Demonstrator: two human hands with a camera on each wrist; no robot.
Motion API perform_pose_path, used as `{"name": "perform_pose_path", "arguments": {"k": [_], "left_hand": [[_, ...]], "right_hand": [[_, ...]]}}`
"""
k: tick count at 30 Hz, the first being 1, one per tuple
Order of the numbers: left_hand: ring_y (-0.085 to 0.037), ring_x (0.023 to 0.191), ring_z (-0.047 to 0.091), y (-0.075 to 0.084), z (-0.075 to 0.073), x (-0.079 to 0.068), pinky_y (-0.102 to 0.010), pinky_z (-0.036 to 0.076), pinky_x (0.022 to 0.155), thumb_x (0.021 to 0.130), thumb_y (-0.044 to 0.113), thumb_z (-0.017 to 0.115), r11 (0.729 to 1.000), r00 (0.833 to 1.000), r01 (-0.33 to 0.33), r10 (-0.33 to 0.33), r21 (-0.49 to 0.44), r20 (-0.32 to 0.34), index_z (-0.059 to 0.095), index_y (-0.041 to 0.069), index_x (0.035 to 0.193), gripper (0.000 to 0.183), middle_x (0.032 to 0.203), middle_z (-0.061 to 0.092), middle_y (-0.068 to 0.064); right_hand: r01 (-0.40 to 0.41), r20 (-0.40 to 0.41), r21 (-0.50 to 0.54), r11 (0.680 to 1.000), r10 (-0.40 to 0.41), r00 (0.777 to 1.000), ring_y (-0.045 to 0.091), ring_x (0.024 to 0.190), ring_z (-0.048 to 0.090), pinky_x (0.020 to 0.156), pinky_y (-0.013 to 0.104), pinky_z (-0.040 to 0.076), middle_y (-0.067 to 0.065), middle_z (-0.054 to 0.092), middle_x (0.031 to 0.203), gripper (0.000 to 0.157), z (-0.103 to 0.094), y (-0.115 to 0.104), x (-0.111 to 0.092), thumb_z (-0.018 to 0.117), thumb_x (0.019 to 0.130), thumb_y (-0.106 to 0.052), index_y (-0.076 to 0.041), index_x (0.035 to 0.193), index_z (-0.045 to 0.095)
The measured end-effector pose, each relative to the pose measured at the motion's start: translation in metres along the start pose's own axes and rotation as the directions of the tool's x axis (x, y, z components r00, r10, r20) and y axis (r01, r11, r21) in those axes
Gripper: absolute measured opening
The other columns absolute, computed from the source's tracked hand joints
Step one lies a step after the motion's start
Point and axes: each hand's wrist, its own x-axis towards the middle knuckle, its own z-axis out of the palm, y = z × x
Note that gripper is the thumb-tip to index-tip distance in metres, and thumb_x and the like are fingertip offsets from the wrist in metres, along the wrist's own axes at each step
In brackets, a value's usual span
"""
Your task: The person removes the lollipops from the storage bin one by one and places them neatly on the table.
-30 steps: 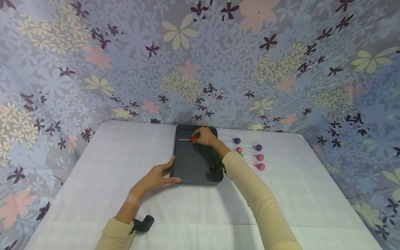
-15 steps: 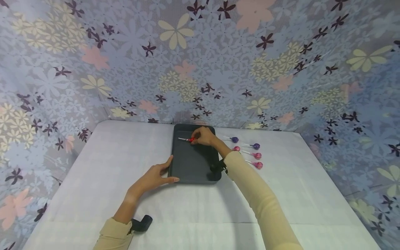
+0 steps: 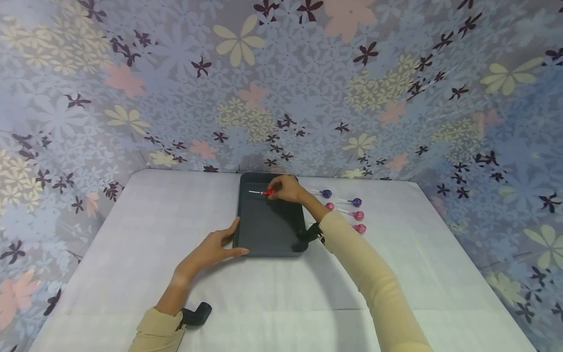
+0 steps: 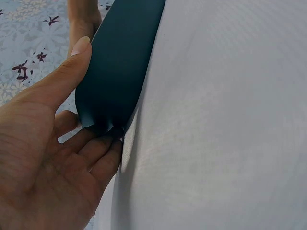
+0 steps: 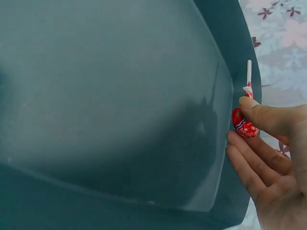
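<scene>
A dark grey rectangular tray [image 3: 264, 230] lies on the white-covered table. My left hand [image 3: 211, 250] grips its near left corner; in the left wrist view the thumb presses the tray's side, and the fingers curl against the corner. Over the far part of the tray, my right hand [image 3: 286, 189] pinches a red-wrapped lollipop [image 5: 245, 123] by its head. Its white stick [image 5: 249, 72] points left in the head view. Whether the lollipop touches the tray floor I cannot tell.
Right of the tray lie two purple lollipops [image 3: 356, 202] and several pink lollipops [image 3: 358, 215], some partly behind my right forearm. A floral cloth [image 3: 281, 98] hangs behind the table [image 3: 418, 259]. Black wrist cameras [image 3: 197, 314] sit on both wrists.
The right hand, still pinching the red lollipop, has shifted slightly right over the tray. The left hand keeps its hold. A green lollipop seen earlier is now hidden by the right arm.
</scene>
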Motion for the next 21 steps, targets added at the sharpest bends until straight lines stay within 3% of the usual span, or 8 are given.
{"name": "perform_pose_path", "arguments": {"k": [9, 21], "left_hand": [[-0.036, 0.141, 0.036, 0.000, -0.001, 0.000, -0.050, 0.035, 0.113, 0.084, 0.051, 0.072, 1.000, 1.000, -0.006, 0.006, 0.007, 0.007, 0.019, 0.011, 0.157, 0.099, 0.156, 0.029, -0.017], [-0.034, 0.140, 0.037, -0.001, -0.001, 0.000, -0.048, 0.036, 0.113, 0.084, 0.050, 0.072, 1.000, 1.000, -0.014, 0.015, -0.007, 0.013, 0.018, 0.010, 0.156, 0.098, 0.156, 0.028, -0.016]], "right_hand": [[0.026, 0.007, 0.027, 0.999, -0.026, 1.000, 0.020, 0.086, 0.071, 0.077, 0.032, 0.057, 0.009, 0.074, 0.095, 0.024, -0.004, -0.003, -0.011, 0.079, 0.082, -0.015, -0.006, 0.104, 0.073], [0.084, -0.024, 0.063, 0.994, -0.083, 0.996, 0.023, 0.094, 0.071, 0.084, 0.031, 0.058, 0.010, 0.073, 0.101, 0.026, -0.008, -0.003, -0.027, 0.079, 0.082, -0.013, -0.004, 0.105, 0.072]]}}
